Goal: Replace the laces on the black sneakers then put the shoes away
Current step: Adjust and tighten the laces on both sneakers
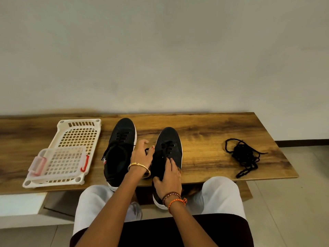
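Two black sneakers with white soles stand on the wooden table (204, 132), toes pointing away from me. The left sneaker (120, 148) stands by itself, laced. The right sneaker (169, 145) overhangs the near table edge. My right hand (169, 177) grips its heel and collar, fingers lying over the opening. My left hand (141, 154) is between the two shoes and pinches a black lace end (147, 150) beside the right sneaker. A loose pile of black laces (245, 155) lies on the table to the right.
A white perforated plastic rack (71, 139) with a smaller clear basket (58, 163) on it stands at the table's left. A plain wall runs behind the table. My knees in white trousers are below the near edge, over a tiled floor.
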